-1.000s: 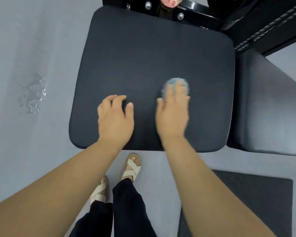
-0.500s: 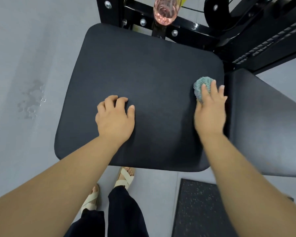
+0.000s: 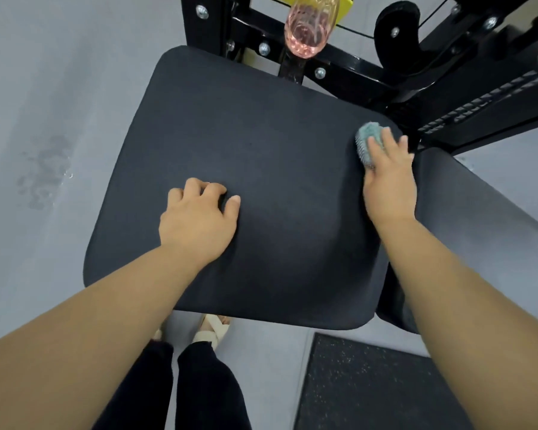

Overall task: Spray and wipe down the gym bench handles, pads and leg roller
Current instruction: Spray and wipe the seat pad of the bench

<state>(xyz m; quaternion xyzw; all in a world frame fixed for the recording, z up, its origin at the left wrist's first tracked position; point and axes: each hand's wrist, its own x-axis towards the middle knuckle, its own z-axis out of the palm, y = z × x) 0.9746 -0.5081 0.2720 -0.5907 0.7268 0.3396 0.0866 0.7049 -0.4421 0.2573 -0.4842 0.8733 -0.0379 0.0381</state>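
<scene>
From the head camera you look straight down on the dark seat pad, the surface under both your hands. Your left hand rests on the near-left part of the pad with its fingers curled under and the thumb out to the side; it holds nothing. Your right hand lies at the pad's far right corner, its fingers nearly straight and laid over a teal cloth, pressing it onto the pad; the thumb is hidden, so you cannot tell whether it pinches the cloth. The cloth sticks out ahead and to the left of the fingertips.

Just right of the seat pad is the back pad, with your right forearm crossing its near edge. Beyond the pads runs the black bolted frame, with a pink bottle at the top. A wet patch marks the grey floor on the left, and a speckled black mat lies near right.
</scene>
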